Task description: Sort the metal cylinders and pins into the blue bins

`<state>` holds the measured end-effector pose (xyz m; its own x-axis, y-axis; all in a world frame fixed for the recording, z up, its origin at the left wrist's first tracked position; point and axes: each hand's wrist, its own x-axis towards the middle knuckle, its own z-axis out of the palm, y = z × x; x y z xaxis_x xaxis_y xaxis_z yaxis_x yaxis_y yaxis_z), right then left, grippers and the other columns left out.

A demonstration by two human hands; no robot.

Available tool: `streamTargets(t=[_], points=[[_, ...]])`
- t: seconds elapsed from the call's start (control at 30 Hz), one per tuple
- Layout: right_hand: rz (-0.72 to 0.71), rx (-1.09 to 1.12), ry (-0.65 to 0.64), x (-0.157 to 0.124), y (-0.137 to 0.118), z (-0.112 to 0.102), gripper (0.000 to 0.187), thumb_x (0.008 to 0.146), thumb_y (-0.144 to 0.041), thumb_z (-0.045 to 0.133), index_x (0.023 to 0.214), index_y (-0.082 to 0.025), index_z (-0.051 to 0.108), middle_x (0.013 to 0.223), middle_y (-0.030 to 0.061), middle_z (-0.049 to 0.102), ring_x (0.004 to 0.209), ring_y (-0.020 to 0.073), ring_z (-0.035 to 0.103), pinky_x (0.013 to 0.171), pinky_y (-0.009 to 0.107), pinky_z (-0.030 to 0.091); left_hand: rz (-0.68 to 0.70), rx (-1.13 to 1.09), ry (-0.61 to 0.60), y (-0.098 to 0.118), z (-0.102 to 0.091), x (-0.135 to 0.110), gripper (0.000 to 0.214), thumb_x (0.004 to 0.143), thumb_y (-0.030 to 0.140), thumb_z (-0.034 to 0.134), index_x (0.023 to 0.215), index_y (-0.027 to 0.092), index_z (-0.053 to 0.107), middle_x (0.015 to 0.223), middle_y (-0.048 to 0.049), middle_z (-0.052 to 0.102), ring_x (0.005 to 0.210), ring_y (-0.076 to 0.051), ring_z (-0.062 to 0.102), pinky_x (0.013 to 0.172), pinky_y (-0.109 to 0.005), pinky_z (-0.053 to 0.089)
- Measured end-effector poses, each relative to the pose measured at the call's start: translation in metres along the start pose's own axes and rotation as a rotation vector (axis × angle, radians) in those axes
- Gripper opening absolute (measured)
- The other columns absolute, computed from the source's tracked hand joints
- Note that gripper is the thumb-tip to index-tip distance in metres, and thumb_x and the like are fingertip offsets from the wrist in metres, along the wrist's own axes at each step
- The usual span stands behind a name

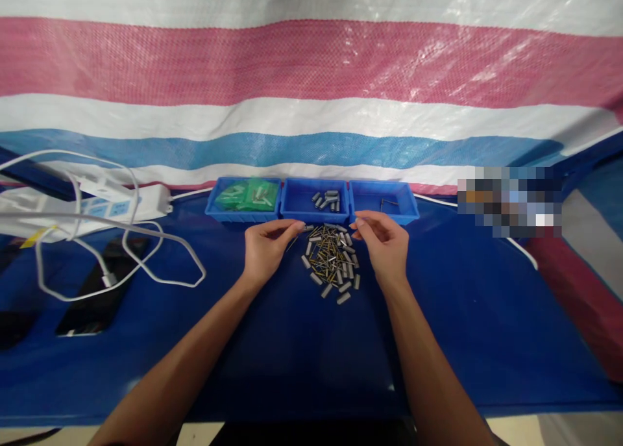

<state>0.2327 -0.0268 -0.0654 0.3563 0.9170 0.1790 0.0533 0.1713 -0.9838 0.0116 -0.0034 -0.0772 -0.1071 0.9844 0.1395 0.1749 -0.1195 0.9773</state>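
Note:
A pile of brassy screws and short grey metal cylinders [333, 258] lies on the blue table, between my two hands. At the pile's upper left, my left hand [265, 248] is closed in a pinch; a grey cylinder shows by its fingertips, but I cannot tell what it grips. On the upper right side, my right hand [388, 243] also pinches thumb and finger together, and anything between them is too small to make out. Just beyond the pile, the middle blue bin [299, 213] contains several grey cylinders. The right blue bin [407, 206] has a few thin screws.
In the left blue bin [210, 207] sits a green plastic bag [257, 196]. White power strips [150, 202] and a looping white cable [195, 274] occupy the table's left, beside a black phone [92, 303]. A striped tarp [311, 63] hangs behind the bins.

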Motion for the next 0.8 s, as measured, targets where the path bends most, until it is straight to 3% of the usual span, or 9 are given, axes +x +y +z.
streamTargets(t=[0.2, 0.43, 0.63, 0.8], points=[[-0.035, -0.077, -0.128, -0.005, 0.005, 0.002, 0.019, 0.090, -0.038, 0.077, 0.100, -0.023, 0.079, 0.087, 0.0045, 0.080, 0.072, 0.0199, 0.074, 0.071, 0.036, 0.062, -0.037, -0.191, -0.106, 0.000, 0.003, 0.000, 0.034, 0.075, 0.041, 0.093, 0.094, 0.014, 0.084, 0.100, -0.0106, 0.084, 0.095, -0.026, 0.081, 0.098, -0.039, 0.065], [-0.013, -0.145, -0.361, -0.014, 0.003, 0.011, 0.024, 0.089, -0.035, 0.077, 0.109, -0.023, 0.080, 0.094, 0.0061, 0.081, 0.074, 0.0197, 0.074, 0.067, 0.032, 0.060, -0.046, -0.301, -0.238, 0.001, 0.008, -0.006, 0.028, 0.074, 0.033, 0.094, 0.094, 0.015, 0.084, 0.100, -0.0099, 0.084, 0.093, -0.024, 0.081, 0.096, -0.035, 0.065], [0.095, 0.005, -0.375, -0.015, 0.001, 0.014, 0.015, 0.083, -0.036, 0.083, 0.092, -0.023, 0.083, 0.082, 0.0037, 0.081, 0.070, 0.0191, 0.075, 0.065, 0.031, 0.060, -0.031, -0.263, -0.280, 0.003, 0.011, -0.010, 0.025, 0.076, 0.032, 0.092, 0.093, 0.016, 0.084, 0.099, -0.0095, 0.084, 0.093, -0.024, 0.081, 0.096, -0.036, 0.065], [0.135, 0.048, -0.339, -0.011, 0.003, 0.009, 0.016, 0.080, -0.034, 0.086, 0.091, -0.022, 0.084, 0.077, 0.0023, 0.080, 0.064, 0.0164, 0.072, 0.062, 0.029, 0.060, 0.048, -0.133, -0.302, -0.002, 0.011, -0.011, 0.023, 0.086, 0.035, 0.083, 0.099, 0.015, 0.083, 0.102, -0.0098, 0.083, 0.094, -0.023, 0.079, 0.094, -0.035, 0.063]])
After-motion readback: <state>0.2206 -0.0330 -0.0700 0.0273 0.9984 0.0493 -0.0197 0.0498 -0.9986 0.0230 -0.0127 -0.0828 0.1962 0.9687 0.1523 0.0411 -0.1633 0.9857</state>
